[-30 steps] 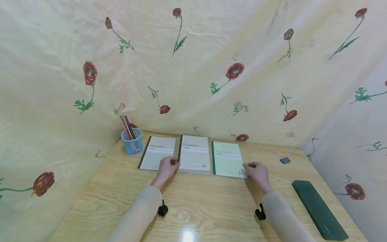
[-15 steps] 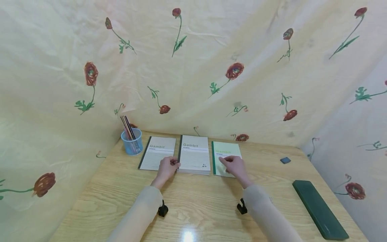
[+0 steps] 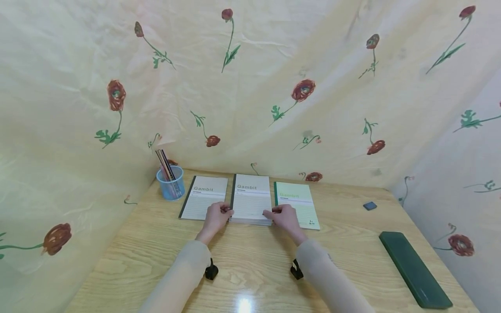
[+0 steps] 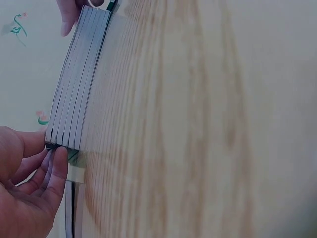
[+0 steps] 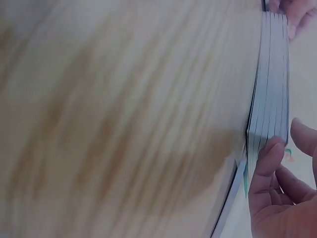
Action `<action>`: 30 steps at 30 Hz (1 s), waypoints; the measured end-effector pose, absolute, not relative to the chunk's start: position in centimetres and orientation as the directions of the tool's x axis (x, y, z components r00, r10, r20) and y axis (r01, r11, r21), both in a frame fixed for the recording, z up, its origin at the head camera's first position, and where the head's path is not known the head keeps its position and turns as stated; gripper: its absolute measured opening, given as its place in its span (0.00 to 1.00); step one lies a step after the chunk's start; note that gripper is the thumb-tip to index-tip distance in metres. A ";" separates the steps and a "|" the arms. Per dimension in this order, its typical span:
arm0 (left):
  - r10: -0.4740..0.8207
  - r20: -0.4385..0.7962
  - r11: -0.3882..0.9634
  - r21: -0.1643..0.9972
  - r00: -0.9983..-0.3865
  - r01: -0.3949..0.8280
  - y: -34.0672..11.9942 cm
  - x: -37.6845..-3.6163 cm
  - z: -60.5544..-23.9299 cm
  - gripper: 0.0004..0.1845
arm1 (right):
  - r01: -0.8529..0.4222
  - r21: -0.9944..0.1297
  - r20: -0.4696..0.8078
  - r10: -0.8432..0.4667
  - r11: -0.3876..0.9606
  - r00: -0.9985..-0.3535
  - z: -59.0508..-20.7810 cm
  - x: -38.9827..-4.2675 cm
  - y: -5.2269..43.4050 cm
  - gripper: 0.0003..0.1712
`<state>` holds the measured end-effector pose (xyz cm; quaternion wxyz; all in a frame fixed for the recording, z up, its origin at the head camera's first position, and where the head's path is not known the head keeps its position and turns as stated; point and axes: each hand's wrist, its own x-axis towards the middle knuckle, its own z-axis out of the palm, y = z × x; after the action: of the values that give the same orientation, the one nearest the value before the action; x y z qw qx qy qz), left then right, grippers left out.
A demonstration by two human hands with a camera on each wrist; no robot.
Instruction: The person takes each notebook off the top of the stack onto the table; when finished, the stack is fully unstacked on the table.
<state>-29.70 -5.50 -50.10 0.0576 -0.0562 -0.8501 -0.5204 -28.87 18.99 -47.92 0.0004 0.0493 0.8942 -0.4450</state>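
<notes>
A stack of several grey-white notebooks (image 3: 250,198) marked "Gambit" lies in the middle of the desk. My left hand (image 3: 215,219) grips its left edge; in the left wrist view the thumb meets the top cover and the fingers bend at the spine side. At the opposite edge is my right hand (image 3: 285,219). Its fingers (image 5: 267,161) touch the layered side, while the thumb stands a little off the top cover. To the left lies a grey-white notebook (image 3: 203,195), partly behind my left hand. A pale green notebook (image 3: 307,208) lies to the right, partly hidden by my right hand.
A blue pen cup (image 3: 171,187) with pencils stands at the back left corner. On the right lie a small dark blue block (image 3: 369,205) and a long dark green case (image 3: 415,269). Flowered cloth (image 3: 250,87) hangs behind the wooden desk (image 3: 254,261).
My right hand has moved left, from the right edge of the green notebook, across it, to the right edge of the stack. My left hand has stayed at the stack's left edge.
</notes>
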 end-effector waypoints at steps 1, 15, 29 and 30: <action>0.035 0.155 0.452 0.878 -0.987 0.154 -5.5 -29.7 -50.1 0.11 | 0.084 -0.793 -0.039 0.088 0.604 -0.995 -48.0 -28.9 18.9 0.24; 0.031 0.148 0.458 0.877 -0.988 0.146 -5.3 -29.6 -49.9 0.10 | 0.054 -0.796 0.004 0.095 0.603 -0.995 -48.8 -28.9 18.5 0.18; 0.030 0.168 0.474 0.865 -0.985 0.162 -5.1 -29.5 -49.8 0.10 | 0.055 -0.809 0.014 0.113 0.585 -0.993 -48.5 -28.7 18.5 0.16; 0.027 0.166 0.479 0.863 -0.986 0.159 -5.1 -29.5 -49.8 0.10 | 0.052 -0.812 0.017 0.113 0.582 -0.993 -48.4 -28.6 18.6 0.16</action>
<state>-29.47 -5.12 -49.80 0.0649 -0.0543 -0.8574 -0.5076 -28.61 18.63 -48.39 -0.0333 0.0464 0.8887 -0.4549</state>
